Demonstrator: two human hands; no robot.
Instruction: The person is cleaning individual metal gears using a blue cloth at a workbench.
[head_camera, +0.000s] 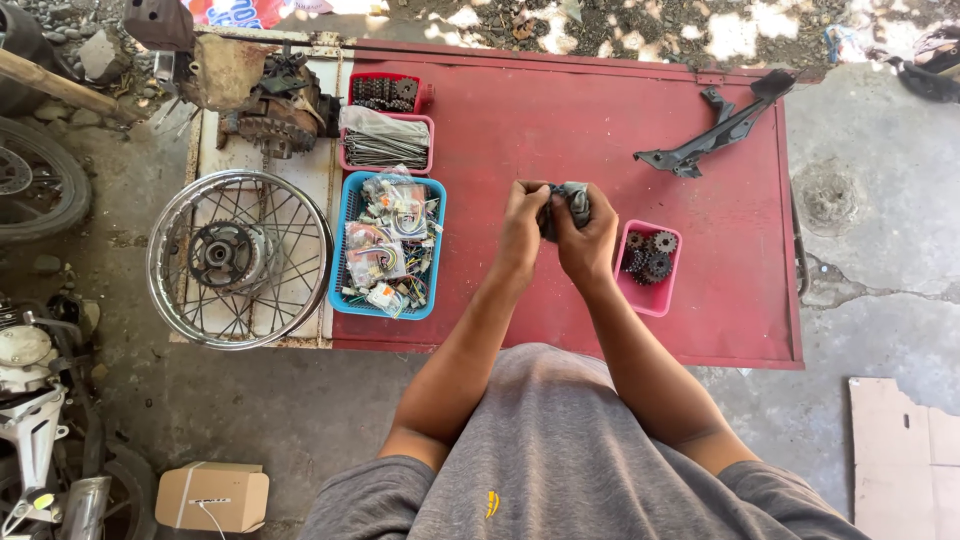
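Observation:
Both hands meet above the middle of a red metal table (560, 120). My left hand (523, 222) and my right hand (590, 232) together grip a grey cloth (572, 200) bunched around a small dark part, which is mostly hidden. Just right of my right hand stands a pink tray (650, 295) holding several dark gears (650, 255). To the left of my left hand sits a blue basket (345, 300) full of wiring and small packets.
A pink tray of spokes (385, 145) and a red tray of chain parts (385, 92) stand behind the blue basket. A spoked wheel (240, 258) and an engine block (265, 100) lie at the left. A black bracket (720, 125) rests at the back right. A cardboard box (212, 495) sits on the floor.

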